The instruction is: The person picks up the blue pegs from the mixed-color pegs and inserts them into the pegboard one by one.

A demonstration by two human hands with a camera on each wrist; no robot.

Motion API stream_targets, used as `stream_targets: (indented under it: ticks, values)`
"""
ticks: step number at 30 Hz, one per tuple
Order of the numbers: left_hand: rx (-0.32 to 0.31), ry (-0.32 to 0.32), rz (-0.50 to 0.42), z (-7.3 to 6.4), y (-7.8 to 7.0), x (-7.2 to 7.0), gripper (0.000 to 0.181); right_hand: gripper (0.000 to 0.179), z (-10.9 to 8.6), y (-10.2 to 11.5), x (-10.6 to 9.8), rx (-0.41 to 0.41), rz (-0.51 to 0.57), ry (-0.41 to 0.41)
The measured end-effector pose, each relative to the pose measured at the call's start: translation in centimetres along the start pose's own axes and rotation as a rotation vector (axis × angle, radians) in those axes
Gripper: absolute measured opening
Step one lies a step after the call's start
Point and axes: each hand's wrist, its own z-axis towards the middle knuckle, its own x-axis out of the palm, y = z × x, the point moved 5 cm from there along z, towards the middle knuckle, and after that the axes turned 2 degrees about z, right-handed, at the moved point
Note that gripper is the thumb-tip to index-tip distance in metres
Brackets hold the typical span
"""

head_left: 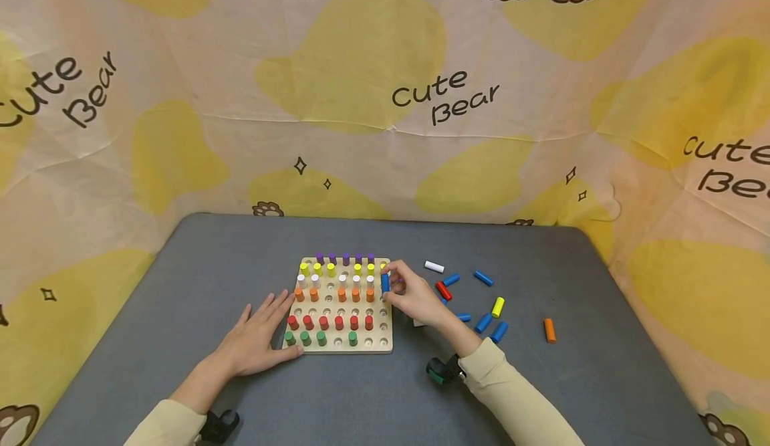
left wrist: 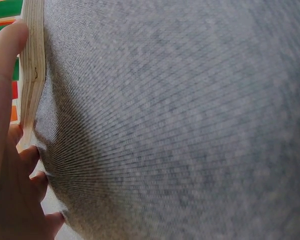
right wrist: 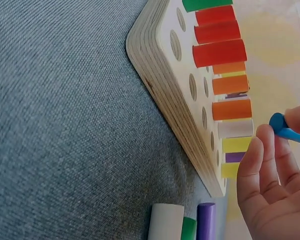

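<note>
My right hand [head_left: 415, 295] pinches a blue peg [head_left: 385, 283] between thumb and fingers, above the right side of a wooden pegboard [head_left: 383, 347]. In the right wrist view, the blue peg [right wrist: 278, 121] is off the board [right wrist: 157, 65]. The left hand [head_left: 255, 342] rests at the board's left edge with fingers spread; its thumb touches the front left corner, as the left wrist view also shows. Rows of purple, yellow, white, orange, red and green pegs [head_left: 321, 340] stand in the board, with a row of bare holes between orange and red.
Loose pegs lie to the right of the board: a white peg [head_left: 434, 267], a red peg [head_left: 443, 290], a yellow peg [head_left: 497, 307], several blue ones [head_left: 498, 331] and an orange peg [head_left: 549, 330] farther out. A printed cloth [head_left: 361, 165] hangs behind the grey table [head_left: 240, 252].
</note>
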Motion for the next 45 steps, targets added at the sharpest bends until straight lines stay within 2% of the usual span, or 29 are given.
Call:
stream_targets:
  ticks: [8,15,25,35,45]
  values:
    - [-0.008,0.003,0.003,0.0,0.0,0.2,0.102,0.03,0.4,0.6,0.5,-0.052,-0.024,0.001]
    - [-0.004,-0.001,0.002,-0.1,0.0,0.3,0.102,0.028,0.8,1.8,1.1,-0.125,-0.047,0.041]
    - [-0.008,-0.004,-0.005,-0.1,0.0,0.3,0.102,0.025,1.9,3.8,2.3,-0.18,-0.094,0.059]
    - [-0.011,-0.002,-0.011,-0.2,0.1,0.4,0.101,0.021,2.9,4.9,4.0,-0.15,-0.099,0.077]
    - [-0.014,0.002,-0.011,0.0,0.0,0.1,0.101,0.017,3.5,5.9,5.7,-0.179,-0.129,0.119]
